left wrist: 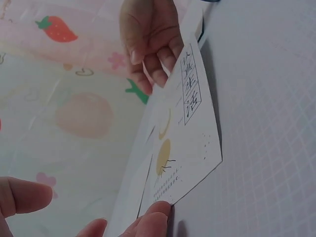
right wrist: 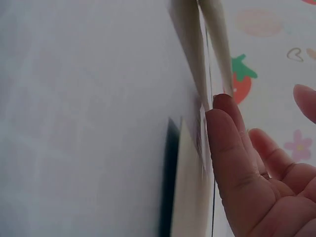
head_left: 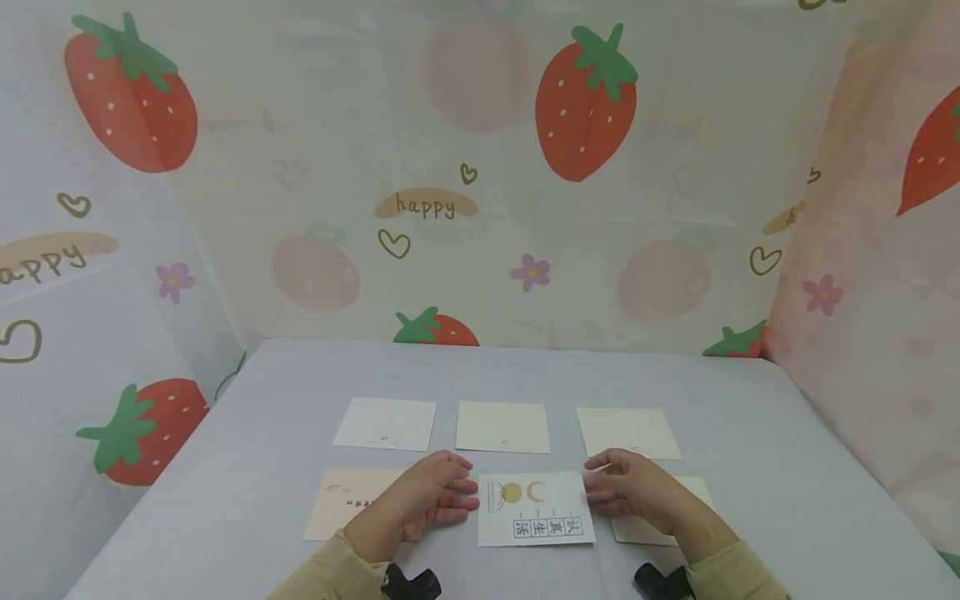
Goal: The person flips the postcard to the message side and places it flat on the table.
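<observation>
A white postcard (head_left: pixel 495 525) with a yellow sun, a crescent moon and boxed characters lies at the front middle of the table. At its left edge is my left hand (head_left: pixel 431 500), fingers extended; in the left wrist view a fingertip (left wrist: pixel 157 207) meets the card's corner. My right hand (head_left: pixel 637 492) is at the card's right edge with loosely bent fingers, its thumb apart from them in the right wrist view. Neither hand grips the card. Beneath my left hand a peach card (head_left: pixel 330 504) is partly hidden. My right hand partly covers a cream card stack (head_left: pixel 637 531).
Behind the hands three cards lie in a row: a white card (head_left: pixel 386 423), a cream card (head_left: pixel 502 427) and another cream card (head_left: pixel 628 431). The white table (head_left: pixel 225 467) is enclosed by strawberry-print cloth (head_left: pixel 315 125) at the back and sides.
</observation>
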The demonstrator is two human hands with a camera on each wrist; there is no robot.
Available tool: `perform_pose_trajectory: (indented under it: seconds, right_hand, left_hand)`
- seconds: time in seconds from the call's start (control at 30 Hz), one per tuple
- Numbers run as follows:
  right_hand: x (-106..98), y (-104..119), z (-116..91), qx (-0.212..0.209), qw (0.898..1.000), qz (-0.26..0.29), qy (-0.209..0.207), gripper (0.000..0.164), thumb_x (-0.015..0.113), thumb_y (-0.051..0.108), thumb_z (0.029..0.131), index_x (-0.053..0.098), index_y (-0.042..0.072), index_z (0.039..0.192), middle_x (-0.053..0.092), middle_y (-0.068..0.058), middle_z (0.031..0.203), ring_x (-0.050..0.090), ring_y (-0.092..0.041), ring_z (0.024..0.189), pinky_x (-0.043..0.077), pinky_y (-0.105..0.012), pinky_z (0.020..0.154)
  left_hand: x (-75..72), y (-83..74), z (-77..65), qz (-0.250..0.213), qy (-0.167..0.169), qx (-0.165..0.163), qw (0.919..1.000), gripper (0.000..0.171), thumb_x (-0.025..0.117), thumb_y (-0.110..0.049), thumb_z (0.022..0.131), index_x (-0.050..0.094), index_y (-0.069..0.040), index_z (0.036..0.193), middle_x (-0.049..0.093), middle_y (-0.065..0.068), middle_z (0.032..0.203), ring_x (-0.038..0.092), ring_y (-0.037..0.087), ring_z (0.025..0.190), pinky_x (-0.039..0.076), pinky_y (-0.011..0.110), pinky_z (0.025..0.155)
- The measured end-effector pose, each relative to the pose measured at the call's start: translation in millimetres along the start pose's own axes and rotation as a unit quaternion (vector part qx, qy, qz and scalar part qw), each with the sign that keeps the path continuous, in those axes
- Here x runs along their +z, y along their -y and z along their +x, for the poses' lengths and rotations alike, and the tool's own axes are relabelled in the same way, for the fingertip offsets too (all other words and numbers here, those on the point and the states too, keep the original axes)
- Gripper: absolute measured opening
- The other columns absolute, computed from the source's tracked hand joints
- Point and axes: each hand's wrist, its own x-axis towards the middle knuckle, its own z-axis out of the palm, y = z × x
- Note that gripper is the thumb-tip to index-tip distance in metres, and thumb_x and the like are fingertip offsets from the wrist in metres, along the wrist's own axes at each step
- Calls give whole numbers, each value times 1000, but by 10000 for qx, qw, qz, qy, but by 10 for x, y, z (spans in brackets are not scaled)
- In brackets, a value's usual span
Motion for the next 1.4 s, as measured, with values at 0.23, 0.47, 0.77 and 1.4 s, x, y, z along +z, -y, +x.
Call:
perform_pose_trajectory:
  seconds: [0.23,0.47,0.77,1.4]
  right_hand:
    - [28,1,18,-44,10000,-82,-30,49,63,5,82,44,-6,125,60,-13,95,62,-20,84,53,-35,74]
    - [57,2,47,-40,9994,-322,-143,41,62,2,82,48,-5,120,64,-9,84,63,-20,77,53,-34,70]
    - [79,34,54,-38,9993,-365,-87,21,65,1,79,51,-3,94,60,-6,71,59,-17,64,53,-32,61]
    - [74,20,83,-89,9979,-576,-274,18,65,0,78,50,0,88,61,-7,69,59,-19,61,53,-33,58]
  left_hand:
    - [2,7,10,20,-37,-53,10000,33,45,-15,90,45,1,118,60,20,108,66,24,85,55,33,70]
    - [10,6,-2,25,-48,-93,9999,33,45,-15,90,45,1,119,60,19,107,66,23,85,55,33,71]
    - [7,2,1,-3,51,-33,10000,35,45,-15,89,45,2,119,60,19,107,66,24,86,54,33,72]
    - [-3,21,3,-112,222,-96,9996,32,47,-18,90,48,-2,117,62,15,101,65,21,82,54,32,71]
